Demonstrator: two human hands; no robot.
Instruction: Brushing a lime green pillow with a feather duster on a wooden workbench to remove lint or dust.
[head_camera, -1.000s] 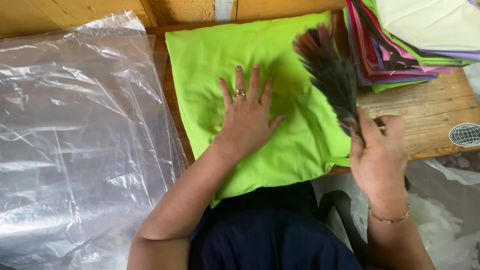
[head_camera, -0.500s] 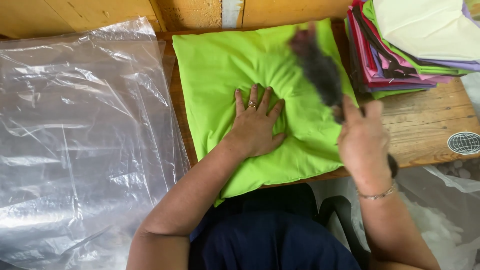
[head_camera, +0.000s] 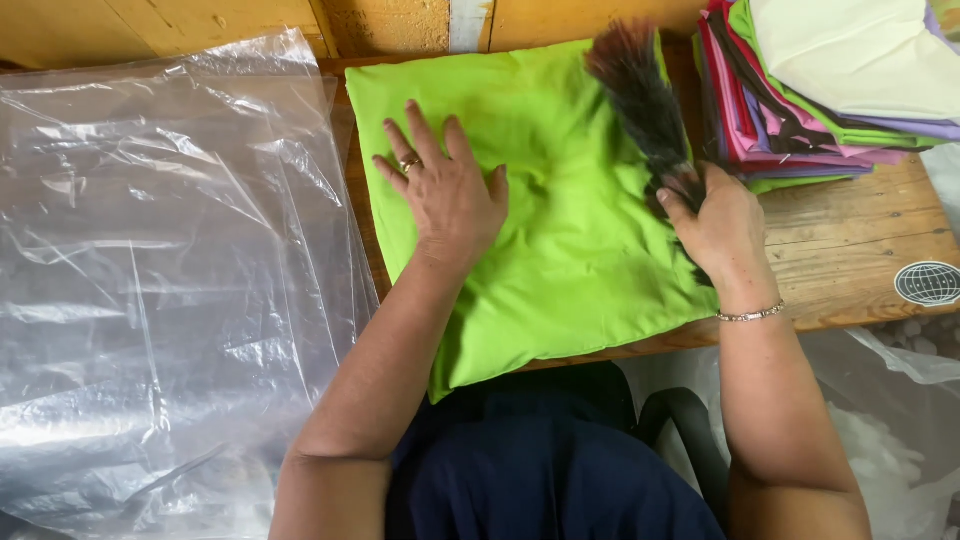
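A lime-green cushion (head_camera: 570, 230) lies flat on a wooden table (head_camera: 860, 240), its near corner hanging over the table's front edge. My left hand (head_camera: 445, 190) presses flat on the cushion's left half, fingers spread, a ring on one finger. My right hand (head_camera: 715, 225), with a bracelet at the wrist, grips the handle of a dark feather brush (head_camera: 640, 95). The brush's bristles rest on the cushion's upper right part, pointing away from me.
Clear plastic sheeting (head_camera: 160, 290) covers the whole left side. A stack of folded coloured fabrics (head_camera: 830, 85) sits at the table's back right. A bag of white stuffing (head_camera: 890, 450) lies below the table on the right. A wooden wall runs behind.
The brush has swept over the cushion's right side, down and then back up toward the far corner. My left hand has slid a little left on the cushion.
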